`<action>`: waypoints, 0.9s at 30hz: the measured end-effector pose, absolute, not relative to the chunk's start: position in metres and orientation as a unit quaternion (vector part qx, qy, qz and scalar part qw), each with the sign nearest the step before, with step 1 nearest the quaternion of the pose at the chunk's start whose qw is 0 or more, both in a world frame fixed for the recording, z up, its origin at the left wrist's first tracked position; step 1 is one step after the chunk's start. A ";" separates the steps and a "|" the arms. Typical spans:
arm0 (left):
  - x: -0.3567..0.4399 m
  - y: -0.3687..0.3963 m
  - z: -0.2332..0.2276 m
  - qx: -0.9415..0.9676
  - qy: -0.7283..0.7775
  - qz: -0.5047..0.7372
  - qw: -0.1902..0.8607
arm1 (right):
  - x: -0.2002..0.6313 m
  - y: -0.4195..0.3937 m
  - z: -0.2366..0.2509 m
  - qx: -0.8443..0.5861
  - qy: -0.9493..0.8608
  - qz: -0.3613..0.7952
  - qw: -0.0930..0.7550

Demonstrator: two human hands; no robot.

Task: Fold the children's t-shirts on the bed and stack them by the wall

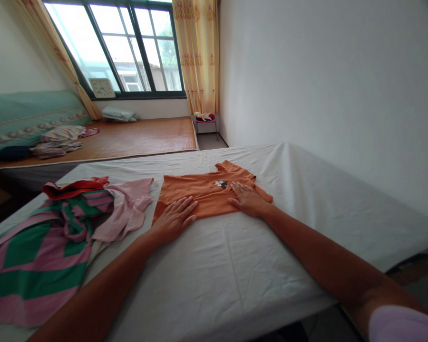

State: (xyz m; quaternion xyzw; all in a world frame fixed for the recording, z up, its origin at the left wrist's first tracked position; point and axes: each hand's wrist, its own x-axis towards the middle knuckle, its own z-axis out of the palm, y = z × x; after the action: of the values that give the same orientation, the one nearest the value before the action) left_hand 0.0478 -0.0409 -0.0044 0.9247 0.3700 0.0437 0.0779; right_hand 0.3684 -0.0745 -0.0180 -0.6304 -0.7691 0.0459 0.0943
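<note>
A bedroom in a home: a bed (278, 228) under a white sheet fills the foreground, another bed (128, 137) at eleven o'clock below a curtained window (128, 47).

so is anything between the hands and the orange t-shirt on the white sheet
Nothing visible. The left hand and the right hand both lie flat, directly on the orange cotton t-shirt. The pile of pink and green striped clothes sits apart, to the left.
</note>
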 end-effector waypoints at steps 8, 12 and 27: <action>0.008 -0.005 -0.013 0.887 0.460 0.018 0.029 | 0.402 -0.064 -0.019 -0.732 -0.679 0.030 0.058; 0.000 0.006 -0.017 0.876 0.481 0.017 0.039 | 0.402 -0.067 -0.018 -0.701 -0.704 -0.033 0.106; 0.009 0.024 0.021 0.882 0.470 0.032 0.027 | 0.419 -0.016 0.028 -0.698 -0.714 0.011 0.056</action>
State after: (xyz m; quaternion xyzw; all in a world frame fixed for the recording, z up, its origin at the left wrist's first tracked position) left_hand 0.0092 0.0237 0.0214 0.8818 0.4698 0.0318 0.0268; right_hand 0.4185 -0.0160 0.0284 -0.6978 -0.7140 0.0109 0.0563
